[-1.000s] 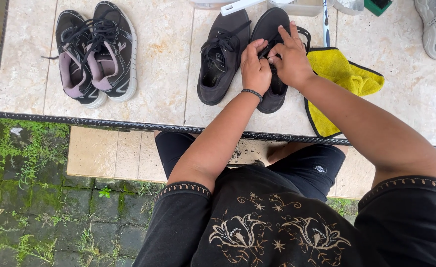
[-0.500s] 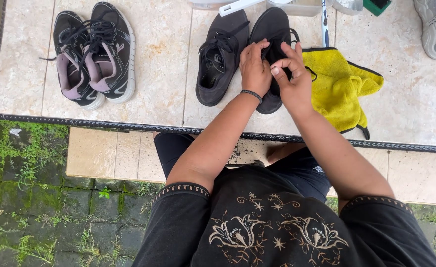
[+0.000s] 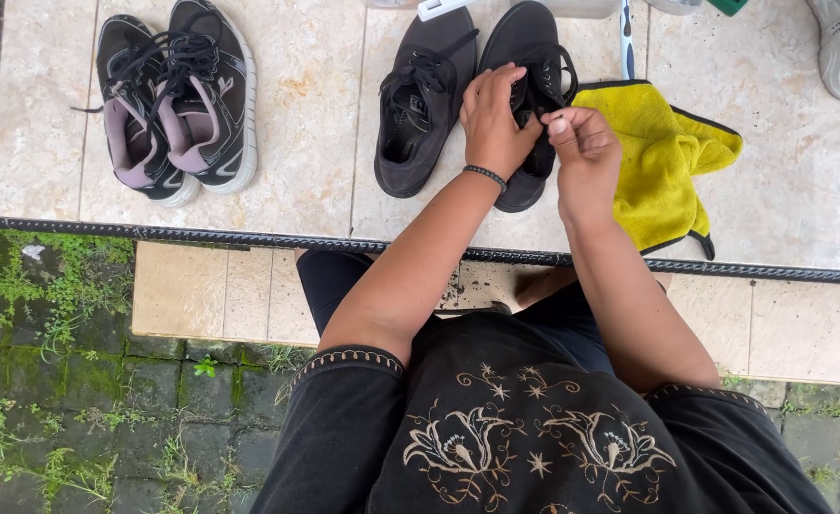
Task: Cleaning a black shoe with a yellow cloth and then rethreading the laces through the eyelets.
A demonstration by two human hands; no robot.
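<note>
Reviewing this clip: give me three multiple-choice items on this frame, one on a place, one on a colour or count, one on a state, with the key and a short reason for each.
1. Where does the yellow cloth lie relative to the black shoe being handled?
A. To its right on the tiled ledge
B. Under the grey-lined sneakers
C. On the ground below

2. How many shoes of the black-and-grey sneaker pair stand at the left?
A. One
B. Two
C. Four

3. What is the right hand doing?
A. Resting flat on the ledge
B. Pinching a lace of the black shoe
C. Gripping the cloth

Key:
1. A, the cloth sits beside the shoe on the tiles.
2. B, two sneakers stand side by side.
3. B, its fingertips pinch a black lace while the left hand rests on the shoe.
</note>
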